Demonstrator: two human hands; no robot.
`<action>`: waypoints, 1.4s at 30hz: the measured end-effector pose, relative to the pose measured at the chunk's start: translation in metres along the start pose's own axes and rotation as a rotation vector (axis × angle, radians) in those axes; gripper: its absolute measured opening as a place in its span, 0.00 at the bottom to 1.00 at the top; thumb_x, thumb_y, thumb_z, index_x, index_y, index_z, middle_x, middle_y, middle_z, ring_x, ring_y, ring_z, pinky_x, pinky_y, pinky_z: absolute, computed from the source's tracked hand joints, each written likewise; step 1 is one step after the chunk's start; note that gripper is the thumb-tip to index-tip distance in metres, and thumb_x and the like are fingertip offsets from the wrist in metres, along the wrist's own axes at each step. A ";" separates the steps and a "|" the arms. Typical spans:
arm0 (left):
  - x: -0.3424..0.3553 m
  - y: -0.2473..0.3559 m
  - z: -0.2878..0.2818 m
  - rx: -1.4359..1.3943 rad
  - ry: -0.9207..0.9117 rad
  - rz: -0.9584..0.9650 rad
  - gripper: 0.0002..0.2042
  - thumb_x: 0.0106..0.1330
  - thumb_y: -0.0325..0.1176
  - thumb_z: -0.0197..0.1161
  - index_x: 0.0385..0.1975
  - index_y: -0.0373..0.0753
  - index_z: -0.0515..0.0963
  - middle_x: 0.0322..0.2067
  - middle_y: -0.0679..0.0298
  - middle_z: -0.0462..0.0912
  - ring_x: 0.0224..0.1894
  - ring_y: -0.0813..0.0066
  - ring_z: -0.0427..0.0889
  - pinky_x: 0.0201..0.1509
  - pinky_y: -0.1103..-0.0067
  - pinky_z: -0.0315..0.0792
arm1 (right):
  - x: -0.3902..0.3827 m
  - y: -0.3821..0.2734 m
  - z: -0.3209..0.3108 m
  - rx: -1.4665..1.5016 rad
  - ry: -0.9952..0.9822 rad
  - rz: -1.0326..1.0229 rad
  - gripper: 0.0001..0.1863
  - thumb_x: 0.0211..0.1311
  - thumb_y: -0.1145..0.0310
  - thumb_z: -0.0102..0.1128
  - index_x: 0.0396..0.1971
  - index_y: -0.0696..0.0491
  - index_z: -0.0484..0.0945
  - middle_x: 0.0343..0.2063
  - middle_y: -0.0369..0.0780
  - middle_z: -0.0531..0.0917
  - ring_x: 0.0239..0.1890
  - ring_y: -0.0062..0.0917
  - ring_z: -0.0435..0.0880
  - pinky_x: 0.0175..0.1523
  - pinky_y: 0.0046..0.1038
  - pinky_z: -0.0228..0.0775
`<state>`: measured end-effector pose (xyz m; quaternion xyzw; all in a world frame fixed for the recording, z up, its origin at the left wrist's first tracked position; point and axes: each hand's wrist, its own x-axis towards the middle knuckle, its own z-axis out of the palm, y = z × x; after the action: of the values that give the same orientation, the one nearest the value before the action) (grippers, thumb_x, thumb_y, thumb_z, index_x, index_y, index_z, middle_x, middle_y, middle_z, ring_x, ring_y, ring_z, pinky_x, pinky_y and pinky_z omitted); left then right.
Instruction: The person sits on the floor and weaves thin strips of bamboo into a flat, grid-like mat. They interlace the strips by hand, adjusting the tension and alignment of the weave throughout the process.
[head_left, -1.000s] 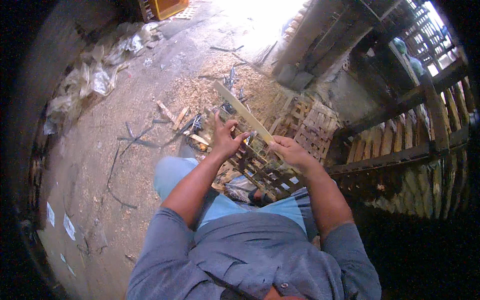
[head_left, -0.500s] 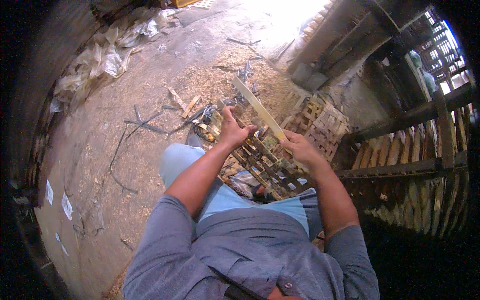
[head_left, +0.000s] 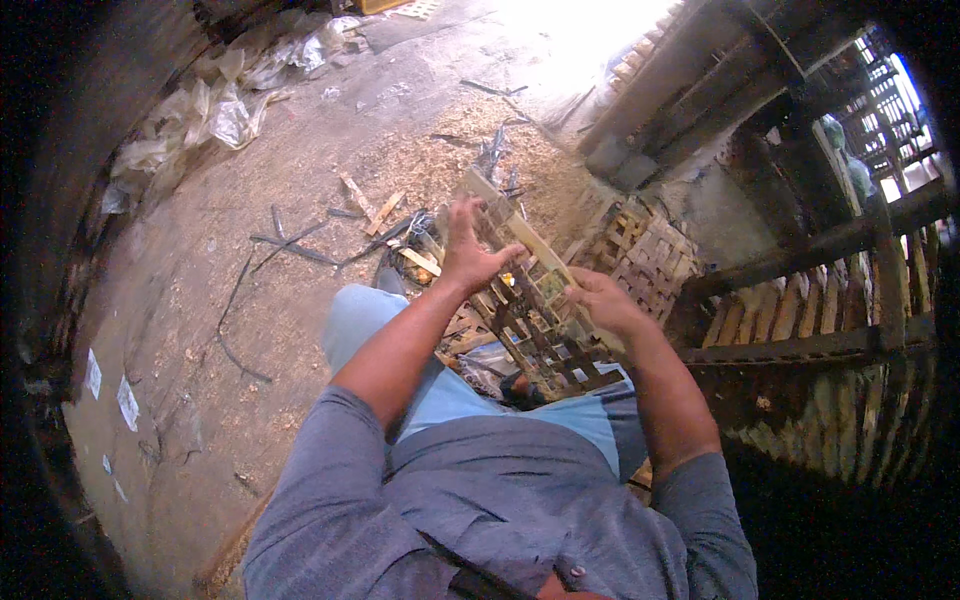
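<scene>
Pale slat (head_left: pixel 540 245) in right hand (head_left: pixel 605 303)

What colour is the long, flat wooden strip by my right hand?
Pale yellowish tan; the wooden strip shows best in the head view.

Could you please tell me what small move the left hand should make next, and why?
Perhaps close the left hand gently on the pale wooden strip to steady it: the right hand grips its near end, while the left's thumb and fingers are spread close by.
</scene>
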<state>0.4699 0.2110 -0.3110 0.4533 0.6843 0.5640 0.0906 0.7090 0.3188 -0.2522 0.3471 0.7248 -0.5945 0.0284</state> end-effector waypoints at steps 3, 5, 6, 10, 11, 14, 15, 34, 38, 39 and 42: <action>0.005 -0.008 -0.003 0.310 0.342 -0.039 0.55 0.45 0.52 0.78 0.68 0.36 0.49 0.64 0.44 0.55 0.66 0.53 0.61 0.68 0.66 0.60 | 0.001 -0.009 -0.034 -0.011 0.068 -0.045 0.23 0.68 0.66 0.56 0.62 0.55 0.70 0.46 0.37 0.80 0.52 0.24 0.73 0.60 0.27 0.62; 0.004 -0.032 0.001 0.043 0.163 -0.566 0.54 0.47 0.58 0.75 0.67 0.35 0.50 0.64 0.43 0.57 0.65 0.52 0.62 0.68 0.64 0.60 | -0.006 -0.026 -0.052 -0.042 0.235 -0.066 0.25 0.68 0.65 0.56 0.63 0.52 0.69 0.37 0.33 0.78 0.41 0.20 0.76 0.49 0.25 0.69; 0.006 -0.035 -0.007 -0.212 -0.087 -0.769 0.50 0.52 0.60 0.71 0.66 0.35 0.52 0.58 0.48 0.67 0.56 0.58 0.73 0.61 0.66 0.67 | -0.007 -0.031 -0.062 0.105 0.252 -0.048 0.25 0.68 0.65 0.56 0.64 0.50 0.68 0.35 0.32 0.77 0.38 0.19 0.76 0.45 0.24 0.70; 0.001 0.000 0.002 -0.891 -0.377 -0.833 0.28 0.66 0.43 0.65 0.59 0.39 0.61 0.42 0.64 0.80 0.36 0.81 0.78 0.44 0.80 0.72 | -0.014 -0.055 -0.071 0.455 0.385 -0.137 0.26 0.70 0.66 0.52 0.67 0.45 0.64 0.31 0.32 0.76 0.27 0.18 0.75 0.35 0.25 0.72; -0.002 0.000 0.007 -0.947 -0.346 -0.750 0.25 0.67 0.40 0.64 0.58 0.39 0.62 0.41 0.65 0.80 0.37 0.81 0.78 0.44 0.81 0.72 | -0.011 -0.053 -0.069 0.462 0.398 -0.150 0.26 0.70 0.66 0.52 0.67 0.45 0.64 0.30 0.32 0.76 0.26 0.18 0.75 0.35 0.25 0.71; -0.006 -0.006 0.016 -1.064 -0.256 -0.530 0.16 0.70 0.31 0.59 0.55 0.38 0.66 0.40 0.67 0.80 0.39 0.81 0.78 0.45 0.82 0.72 | -0.004 -0.051 -0.059 0.455 0.448 -0.142 0.25 0.70 0.66 0.52 0.66 0.46 0.66 0.29 0.31 0.74 0.26 0.17 0.74 0.33 0.23 0.70; -0.006 -0.005 0.015 -1.004 -0.237 -0.531 0.17 0.70 0.30 0.59 0.55 0.38 0.66 0.40 0.67 0.80 0.39 0.82 0.78 0.45 0.82 0.72 | -0.005 -0.055 -0.052 0.435 0.476 -0.105 0.24 0.70 0.65 0.53 0.65 0.46 0.66 0.28 0.30 0.73 0.26 0.16 0.73 0.32 0.22 0.70; 0.003 0.007 -0.001 -0.813 -0.102 -0.547 0.23 0.70 0.28 0.59 0.62 0.31 0.63 0.42 0.66 0.80 0.38 0.83 0.76 0.44 0.84 0.71 | -0.060 -0.046 -0.032 0.723 0.078 0.000 0.28 0.52 0.76 0.53 0.57 0.60 0.67 0.43 0.44 0.81 0.35 0.25 0.82 0.38 0.29 0.80; 0.001 -0.001 0.006 -0.763 -0.117 -0.513 0.22 0.70 0.28 0.59 0.61 0.31 0.64 0.39 0.68 0.80 0.36 0.84 0.75 0.43 0.84 0.70 | -0.064 -0.017 -0.020 0.746 0.233 -0.067 0.27 0.51 0.78 0.52 0.55 0.62 0.67 0.43 0.48 0.81 0.38 0.32 0.84 0.43 0.36 0.83; 0.001 0.001 0.006 -0.766 -0.113 -0.516 0.22 0.70 0.28 0.59 0.61 0.32 0.65 0.39 0.68 0.80 0.36 0.84 0.75 0.42 0.84 0.70 | -0.064 -0.013 -0.019 0.734 0.235 -0.083 0.27 0.51 0.79 0.52 0.55 0.62 0.68 0.43 0.48 0.82 0.38 0.33 0.84 0.43 0.36 0.83; 0.000 0.008 0.005 -0.795 -0.085 -0.525 0.21 0.70 0.29 0.59 0.60 0.32 0.66 0.37 0.68 0.80 0.35 0.85 0.75 0.42 0.85 0.70 | -0.064 -0.010 -0.015 0.661 0.275 -0.102 0.25 0.53 0.80 0.51 0.54 0.62 0.68 0.43 0.49 0.82 0.37 0.32 0.85 0.43 0.36 0.83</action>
<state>0.4774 0.2139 -0.3057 0.2180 0.5025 0.7212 0.4241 0.7580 0.3016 -0.2106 0.3776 0.5067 -0.7453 -0.2127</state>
